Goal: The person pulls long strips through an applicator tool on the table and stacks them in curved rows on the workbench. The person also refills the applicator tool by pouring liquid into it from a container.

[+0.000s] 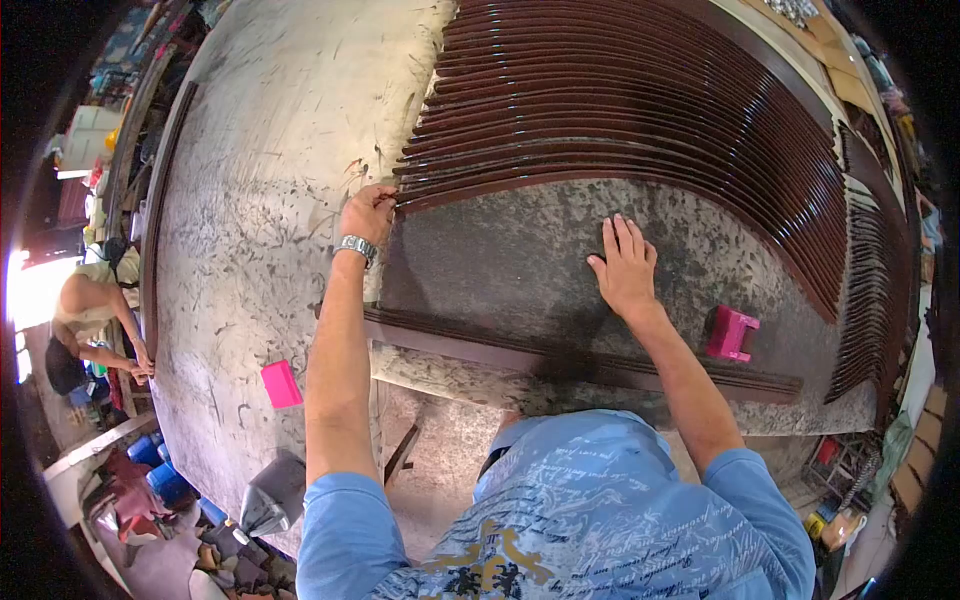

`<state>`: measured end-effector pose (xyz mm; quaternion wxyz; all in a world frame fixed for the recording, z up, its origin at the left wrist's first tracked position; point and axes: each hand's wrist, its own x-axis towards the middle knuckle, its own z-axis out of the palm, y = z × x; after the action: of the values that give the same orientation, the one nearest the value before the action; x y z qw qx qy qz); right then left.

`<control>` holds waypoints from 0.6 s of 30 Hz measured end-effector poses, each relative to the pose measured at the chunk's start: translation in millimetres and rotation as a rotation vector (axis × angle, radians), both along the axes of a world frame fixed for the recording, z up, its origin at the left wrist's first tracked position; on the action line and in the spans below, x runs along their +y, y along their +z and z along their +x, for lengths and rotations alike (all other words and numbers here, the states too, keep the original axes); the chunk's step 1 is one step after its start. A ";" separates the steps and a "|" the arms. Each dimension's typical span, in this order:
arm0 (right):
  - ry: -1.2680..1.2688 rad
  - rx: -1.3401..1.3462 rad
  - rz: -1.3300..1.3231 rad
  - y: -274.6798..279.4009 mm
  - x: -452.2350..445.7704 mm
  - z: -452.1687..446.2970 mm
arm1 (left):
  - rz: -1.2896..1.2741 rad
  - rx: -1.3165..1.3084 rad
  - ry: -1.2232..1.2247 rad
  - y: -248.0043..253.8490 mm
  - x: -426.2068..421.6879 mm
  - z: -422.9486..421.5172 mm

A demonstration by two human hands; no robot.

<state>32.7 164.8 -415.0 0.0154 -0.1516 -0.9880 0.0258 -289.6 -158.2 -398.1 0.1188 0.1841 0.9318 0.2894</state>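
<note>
My left hand (368,215), with a metal watch on its wrist, pinches at the left end of the nearest long dark brown strip (540,184). That strip belongs to a set of several similar glossy-edged strips (620,95), lying side by side in curved rows across the table. They look like leather strap pieces, though the material is hard to confirm. On the dark, scuffed part of the tabletop (480,250) rests my right hand (628,268), palm down, fingers stretched out and holding nothing. It lies a little nearer to me than the strips.
A stack of brown strips (580,365) runs along the near edge. A pink block (732,332) stands right of my right hand; another pink piece (282,384) lies left. A dark container (272,495) is at lower left. Another person (95,305) works at the left edge.
</note>
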 end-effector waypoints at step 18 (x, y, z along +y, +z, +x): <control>0.078 -0.064 -0.100 19.9 -11.0 24.3 | -0.261 0.230 0.199 9.7 -29.9 114.2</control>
<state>56.9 153.8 -395.2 -0.0246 -0.1145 -0.9906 0.0708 -175.4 -188.1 -388.4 0.0051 0.1060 0.9824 0.1535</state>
